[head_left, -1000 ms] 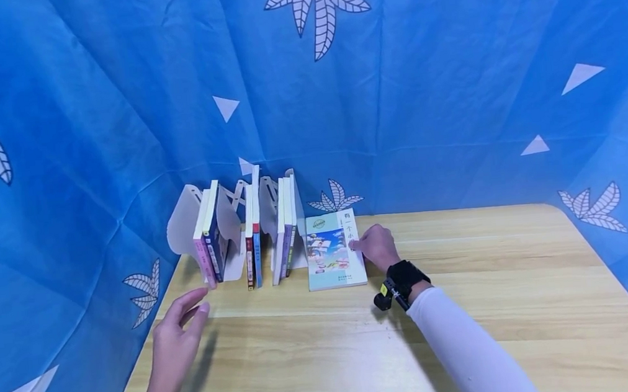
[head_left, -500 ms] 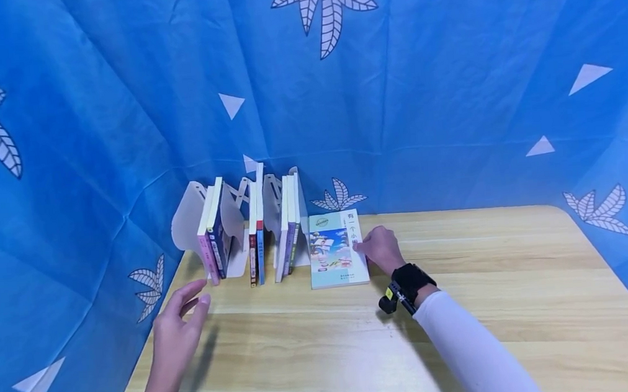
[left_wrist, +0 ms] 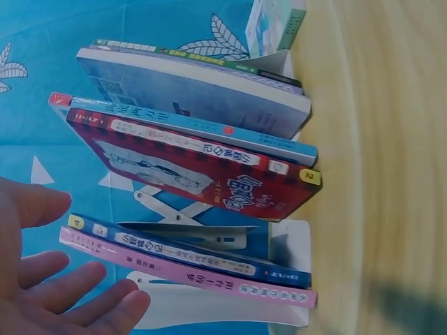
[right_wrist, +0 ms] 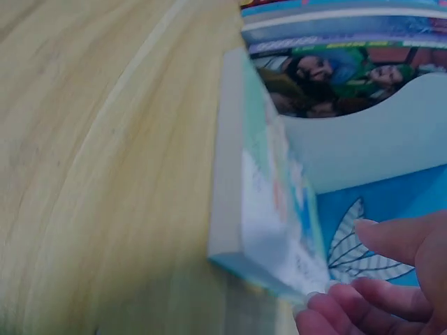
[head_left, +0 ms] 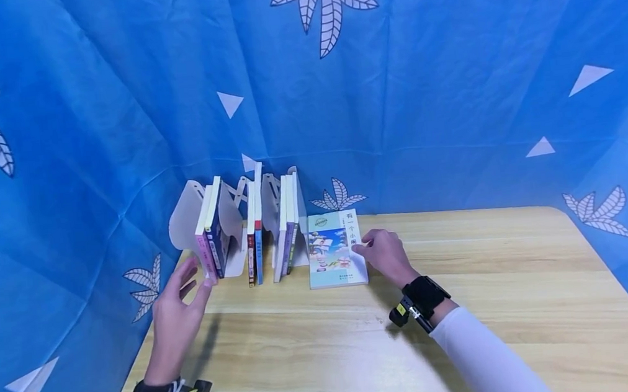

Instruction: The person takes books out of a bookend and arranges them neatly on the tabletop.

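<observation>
A pale green paperback (head_left: 329,273) with a colourful picture cover lies flat on the wooden table. At its right edge is my right hand (head_left: 388,255); the right wrist view shows the thumb raised apart from the cover and the fingertips close to the book's corner. Several books stand upright in a white expandable bookend rack (head_left: 184,223). My left hand (head_left: 175,320) is in front of the leftmost pair, a pink book (left_wrist: 188,269) and a dark blue book (left_wrist: 192,252). Its thumb and fingers are spread, with no book gripped between them.
A red book (left_wrist: 195,164) and a light blue book (left_wrist: 192,125) fill the rack's middle slot. Several thinner books, one pale blue (left_wrist: 195,94), stand in the right slot. A blue leaf-patterned curtain (head_left: 453,115) hangs behind the wooden table (head_left: 495,280).
My left hand has moved slightly forward, closer to the pink book. My right hand has eased a little to the right, its thumb coming off the paperback's cover. The books stay put.
</observation>
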`<state>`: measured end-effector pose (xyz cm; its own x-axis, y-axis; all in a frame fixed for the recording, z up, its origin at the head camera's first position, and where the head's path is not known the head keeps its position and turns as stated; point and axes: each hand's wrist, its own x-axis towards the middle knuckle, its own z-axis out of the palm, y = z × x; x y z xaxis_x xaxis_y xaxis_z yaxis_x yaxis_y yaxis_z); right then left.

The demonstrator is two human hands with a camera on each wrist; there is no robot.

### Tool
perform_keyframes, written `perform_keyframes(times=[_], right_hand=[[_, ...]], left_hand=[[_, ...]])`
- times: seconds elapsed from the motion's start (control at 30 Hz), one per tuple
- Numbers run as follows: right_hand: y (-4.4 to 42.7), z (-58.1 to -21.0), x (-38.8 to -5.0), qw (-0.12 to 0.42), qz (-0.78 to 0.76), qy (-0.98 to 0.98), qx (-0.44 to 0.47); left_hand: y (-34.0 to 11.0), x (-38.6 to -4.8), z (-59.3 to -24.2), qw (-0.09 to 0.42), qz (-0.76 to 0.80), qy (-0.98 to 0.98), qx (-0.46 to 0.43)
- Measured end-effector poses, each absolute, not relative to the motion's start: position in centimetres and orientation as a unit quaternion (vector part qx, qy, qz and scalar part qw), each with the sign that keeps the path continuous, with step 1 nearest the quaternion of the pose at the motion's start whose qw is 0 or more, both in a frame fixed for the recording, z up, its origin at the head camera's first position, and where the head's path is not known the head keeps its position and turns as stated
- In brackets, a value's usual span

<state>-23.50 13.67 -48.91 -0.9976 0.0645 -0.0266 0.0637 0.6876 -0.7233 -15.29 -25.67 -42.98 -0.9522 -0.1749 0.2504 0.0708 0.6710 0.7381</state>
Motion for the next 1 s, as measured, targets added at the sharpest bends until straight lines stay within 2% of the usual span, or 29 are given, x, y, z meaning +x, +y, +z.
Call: perform_keyframes(times=[0.1, 0.33, 0.77, 1.0], right_hand=[[13.5, -48.4, -23.0, 0.012, 0.388, -0.922, -0.016], [13.5, -47.5, -20.8, 0.030, 0.395, -0.918, 0.015], [13.8, -46.6, -17.5, 0.088, 0.378, -0.919, 0.069], [14.2, -46.1, -15.8, 0.094, 0.377, -0.918, 0.082]], left_hand=[[-25.5, -15.8, -42.5, 0.140, -0.407, -0.902, 0.027], [-25.6, -17.0, -42.8, 0.162, -0.409, -0.898, 0.002], [-26.3, -20.6, -43.0, 0.100, -0.440, -0.892, 0.002], [-26.3, -21.7, -43.9, 0.096, -0.447, -0.889, -0.007]])
